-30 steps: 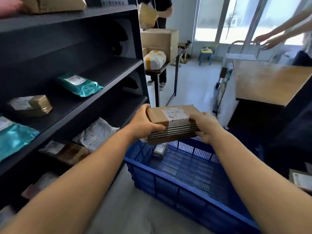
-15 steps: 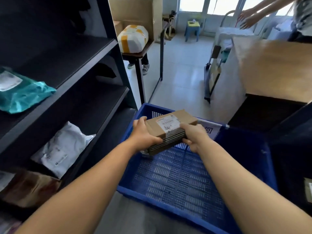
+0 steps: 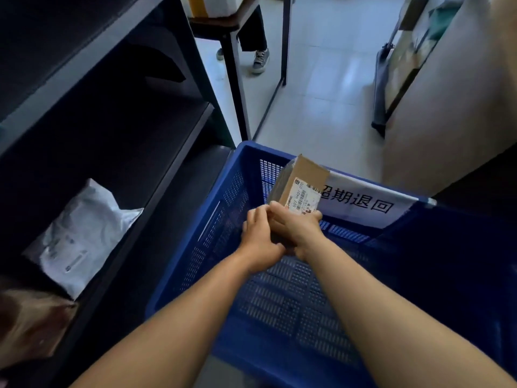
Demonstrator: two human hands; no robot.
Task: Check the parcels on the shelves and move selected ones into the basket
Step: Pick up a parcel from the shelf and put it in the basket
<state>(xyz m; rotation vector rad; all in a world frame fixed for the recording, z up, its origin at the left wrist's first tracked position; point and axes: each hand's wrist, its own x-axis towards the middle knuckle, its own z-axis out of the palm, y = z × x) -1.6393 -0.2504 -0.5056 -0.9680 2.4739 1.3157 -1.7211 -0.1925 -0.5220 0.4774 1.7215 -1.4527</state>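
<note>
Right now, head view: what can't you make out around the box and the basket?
- Cardboard box: lower end hidden by the right hand and left hand; whether it touches the floor of the blue basket cannot be told.
- Shipping label: print too small to read.
- White sign: left characters covered by the box.
- Brown parcel on the shelf: blurred, cut off by the left edge.
</note>
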